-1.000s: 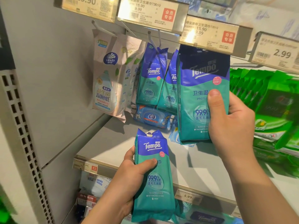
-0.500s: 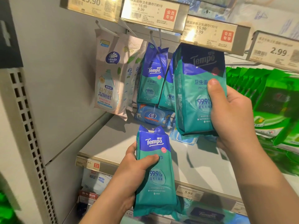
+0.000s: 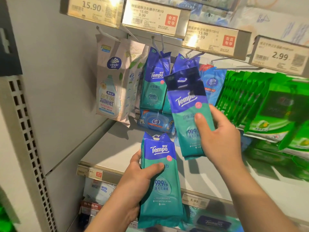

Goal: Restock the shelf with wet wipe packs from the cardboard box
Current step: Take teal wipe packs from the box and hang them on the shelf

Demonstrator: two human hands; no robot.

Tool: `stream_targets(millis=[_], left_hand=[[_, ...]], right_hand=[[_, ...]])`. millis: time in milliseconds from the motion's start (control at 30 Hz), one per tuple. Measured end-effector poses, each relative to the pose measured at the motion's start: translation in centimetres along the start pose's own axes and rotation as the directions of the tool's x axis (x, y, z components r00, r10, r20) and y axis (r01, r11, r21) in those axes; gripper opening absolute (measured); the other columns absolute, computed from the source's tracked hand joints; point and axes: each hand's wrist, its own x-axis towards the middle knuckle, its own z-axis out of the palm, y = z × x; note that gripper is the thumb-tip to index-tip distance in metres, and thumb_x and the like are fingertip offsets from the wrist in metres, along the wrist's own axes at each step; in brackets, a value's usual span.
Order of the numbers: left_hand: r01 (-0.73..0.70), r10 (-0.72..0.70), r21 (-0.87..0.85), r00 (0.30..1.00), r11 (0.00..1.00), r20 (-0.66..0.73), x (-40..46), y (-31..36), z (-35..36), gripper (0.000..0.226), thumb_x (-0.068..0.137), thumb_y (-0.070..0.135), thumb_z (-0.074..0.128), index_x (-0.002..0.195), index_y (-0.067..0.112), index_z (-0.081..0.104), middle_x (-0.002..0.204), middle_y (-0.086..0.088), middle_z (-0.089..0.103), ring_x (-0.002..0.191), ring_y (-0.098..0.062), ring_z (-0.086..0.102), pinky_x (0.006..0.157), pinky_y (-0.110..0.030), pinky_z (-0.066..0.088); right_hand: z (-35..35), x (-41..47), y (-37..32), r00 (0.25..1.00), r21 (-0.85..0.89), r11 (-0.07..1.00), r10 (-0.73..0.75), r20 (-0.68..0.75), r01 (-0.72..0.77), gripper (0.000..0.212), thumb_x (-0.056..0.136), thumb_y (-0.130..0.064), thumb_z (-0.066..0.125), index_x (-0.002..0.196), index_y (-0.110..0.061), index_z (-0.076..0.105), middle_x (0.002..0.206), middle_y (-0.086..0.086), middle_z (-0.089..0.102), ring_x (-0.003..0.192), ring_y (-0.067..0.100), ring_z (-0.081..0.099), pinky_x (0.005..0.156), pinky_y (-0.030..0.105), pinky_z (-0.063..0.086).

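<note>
Tempo wet wipe pack (image 3: 189,118) sits in my right hand (image 3: 219,138), held up in front of the hanging row, tilted with its dark top edge leaning left toward the peg hook (image 3: 194,56) under the middle price tag (image 3: 212,36). I read this as the hanging step: the pack is not yet on the hook, its top a little below and in front of the prong. My thumb (image 3: 199,122) lies across the front of the pack and the other fingers curl behind it, so the grip is firm on the lower half.

My left hand (image 3: 142,180) holds a second Tempo pack (image 3: 160,181) lower down, in front of the edge of the grey shelf (image 3: 110,151), thumb across its face, upright and waiting. Whether more packs are stacked behind it I can't tell.

Next I judge the top hole has to be lined up with the prong tip, then the pack pushed back along it to join the two Tempo packs (image 3: 154,81) already hanging. The hole on the raised pack is blurred, so alignment will be by feel. No cardboard box is in view.
</note>
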Motion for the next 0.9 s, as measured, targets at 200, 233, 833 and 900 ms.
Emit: stream_targets(millis=[200, 233, 833, 900], left_hand=[[-0.013, 0.013, -0.009, 0.999, 1.0, -0.04, 0.3, 0.1, -0.4, 0.047, 0.088, 0.003, 0.073, 0.124, 0.027, 0.055, 0.096, -0.016, 0.079, 0.078, -0.034, 0.076, 0.064, -0.038, 0.059], [-0.015, 0.014, -0.007, 0.999, 1.0, -0.047, 0.2, 0.1, -0.5, 0.048, 0.088, 0.003, 0.073, 0.126, 0.027, 0.055, 0.096, -0.015, 0.079, 0.077, -0.033, 0.077, 0.063, -0.037, 0.059], [-0.006, 0.003, -0.037, 0.995, 0.999, -0.104, 0.0, 1.1, -2.8, 0.05, 0.091, 0.003, 0.071, 0.129, 0.029, 0.054, 0.098, -0.014, 0.079, 0.082, -0.035, 0.078, 0.067, -0.04, 0.061], [-0.006, 0.001, -0.045, 0.995, 0.999, -0.101, 0.0, 1.2, -2.9, 0.049, 0.091, 0.003, 0.071, 0.129, 0.03, 0.054, 0.097, -0.014, 0.079, 0.082, -0.035, 0.078, 0.065, -0.039, 0.061]], right_hand=[[0.2, 0.1, -3.3, 0.992, 0.119, 0.988, -0.107, 0.072, 0.098, 0.043, 0.091, -0.051, 0.061, 0.132, -0.038, 0.067, 0.103, -0.037, 0.07, 0.094, -0.012, 0.067, 0.088, 0.032, 0.058], [0.2, 0.4, -4.3, 0.986, 0.126, 0.983, -0.143, 0.084, 0.132, 0.04, 0.092, -0.05, 0.061, 0.13, -0.038, 0.068, 0.102, -0.037, 0.071, 0.093, -0.012, 0.067, 0.088, 0.031, 0.057], [2.6, 2.0, -7.1, 0.99, 0.239, 0.968, -0.104, 0.097, 0.078, 0.022, 0.1, -0.048, 0.06, 0.092, -0.031, 0.073, 0.076, -0.02, 0.073, 0.064, -0.001, 0.061, 0.062, 0.026, 0.048], [3.1, 2.1, -6.5, 0.991, 0.256, 0.965, -0.085, 0.106, 0.055, 0.019, 0.099, -0.045, 0.063, 0.096, -0.029, 0.072, 0.078, -0.026, 0.073, 0.065, -0.005, 0.063, 0.061, 0.02, 0.047]])
